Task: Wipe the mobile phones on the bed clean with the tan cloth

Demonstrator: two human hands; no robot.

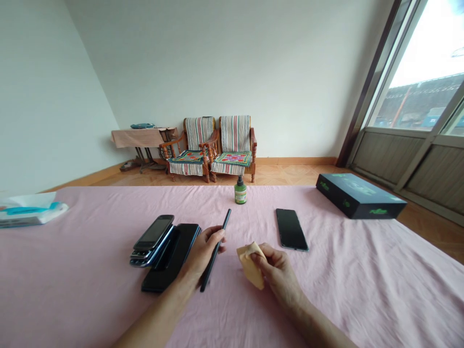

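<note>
My left hand (208,246) is closed around a thin black slab-like device (225,221), tilted up and seen edge-on. Its faces are turned out of sight, so I cannot tell whether it is a phone or a tablet. To the right, my right hand (277,270) pinches a folded beige cloth (253,270) between thumb and fingers, apart from the device. Beside my left forearm lies a larger flat black device (181,246). A pile of phones (155,232) rests at its left side. One black phone (292,229) lies flat beyond my right hand.
A green pump bottle (240,192) stands near the far edge of the pink cloth (108,299). At the right is a black box (360,195) with green print, and at the left a wipes pack (32,212). Two wooden armchairs (232,145) stand by the wall.
</note>
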